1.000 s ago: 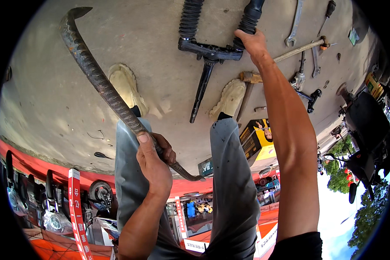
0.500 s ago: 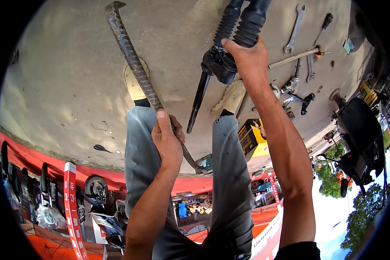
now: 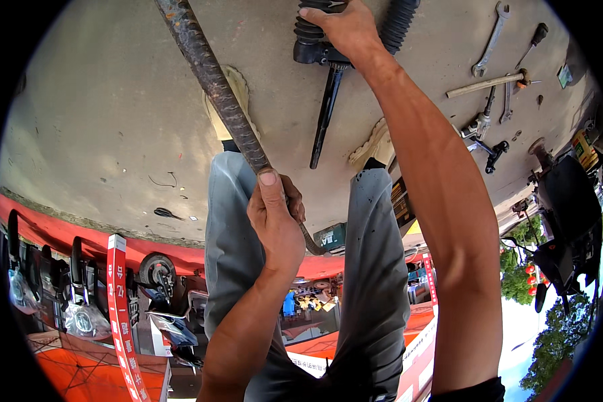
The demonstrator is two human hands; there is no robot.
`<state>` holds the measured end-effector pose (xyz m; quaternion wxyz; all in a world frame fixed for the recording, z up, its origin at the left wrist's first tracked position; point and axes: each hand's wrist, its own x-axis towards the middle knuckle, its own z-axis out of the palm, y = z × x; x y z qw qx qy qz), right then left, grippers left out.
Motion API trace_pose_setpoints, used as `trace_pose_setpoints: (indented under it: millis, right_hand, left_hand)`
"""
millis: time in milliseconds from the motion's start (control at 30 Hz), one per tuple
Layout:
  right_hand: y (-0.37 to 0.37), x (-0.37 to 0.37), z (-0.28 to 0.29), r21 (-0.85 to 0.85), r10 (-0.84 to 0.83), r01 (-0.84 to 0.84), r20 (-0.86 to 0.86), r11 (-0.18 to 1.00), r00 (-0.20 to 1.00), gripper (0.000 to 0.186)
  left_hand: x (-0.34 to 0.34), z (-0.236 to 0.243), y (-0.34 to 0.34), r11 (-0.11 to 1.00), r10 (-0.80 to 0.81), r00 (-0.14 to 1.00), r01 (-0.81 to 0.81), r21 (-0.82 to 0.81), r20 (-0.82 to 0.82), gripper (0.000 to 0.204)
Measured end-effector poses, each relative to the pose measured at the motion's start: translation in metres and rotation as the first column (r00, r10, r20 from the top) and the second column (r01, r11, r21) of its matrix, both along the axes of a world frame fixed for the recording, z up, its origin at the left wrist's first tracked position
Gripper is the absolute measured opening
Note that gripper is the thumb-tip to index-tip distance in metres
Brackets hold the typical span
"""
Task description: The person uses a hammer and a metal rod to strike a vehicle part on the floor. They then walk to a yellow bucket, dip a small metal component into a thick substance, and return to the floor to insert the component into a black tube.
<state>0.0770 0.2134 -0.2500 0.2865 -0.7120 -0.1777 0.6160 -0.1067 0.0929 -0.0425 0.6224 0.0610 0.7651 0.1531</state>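
- Your left hand [image 3: 279,218] is clamped round the steel bar [image 3: 212,74] toward its near end, thumb along the top; the far end runs out of view.
- Bar: scuffed, rust-flecked, thick. Should be heavy and stiff, won't bend or break. Gripped near one end, it likely feels tip-heavy; a hold closer to mid-length would balance better.
- Rough surface probably helps grip; can't tell if it's oily.
- Near end curves close to the green box [image 3: 331,236]; can't tell if they touch.
- Your right hand [image 3: 350,32] is closed on the fork assembly [image 3: 336,65], thumb over the left boot [image 3: 308,31]; fingertips hidden.
- Fork is at the far side, ahead of you, its stem [image 3: 325,120] pointing near, between your left shoe [image 3: 244,94] and right shoe [image 3: 375,142].
- Ribbed boots look soft, likely squash or twist under your palm. Crown and stem look rigid: take the crown [image 3: 311,53] for a firm hold.
- Dark stem has a shine, maybe greasy; expect slip there.
- Fork likely hefty, weight toward the legs; one hand may let it roll.
- Wrench [image 3: 491,41], hammer [image 3: 479,87], screwdriver [image 3: 532,45]: right side, well apart.
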Motion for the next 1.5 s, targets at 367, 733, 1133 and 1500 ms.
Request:
trace_pose_setpoints:
  millis: [367,733,1133,1500]
  right_hand:
    - [-0.347,0.174,0.029,-0.528,0.191,0.054,0.398,0.847,0.897,0.043]
    - [-0.448,0.154,-0.060,-0.416,0.167,0.044,0.457,0.908,0.874,0.056]
    - [-0.332,0.192,0.076,-0.563,0.022,0.105,0.214,0.820,0.976,0.032]
    - [-0.214,0.144,0.133,-0.536,-0.048,0.084,0.081,0.840,0.996,0.029]
  left_hand:
    - [0.029,0.002,-0.074,0.999,-0.035,0.998,0.037,-0.038,0.042,0.056]
    - [0.041,-0.014,-0.164,0.958,-0.188,0.982,0.188,-0.217,0.019,0.056]
    - [0.041,-0.040,-0.160,0.917,-0.296,0.955,0.292,-0.272,0.027,0.064]
    - [0.038,-0.048,-0.162,0.897,-0.349,0.936,0.345,-0.275,0.037,0.068]
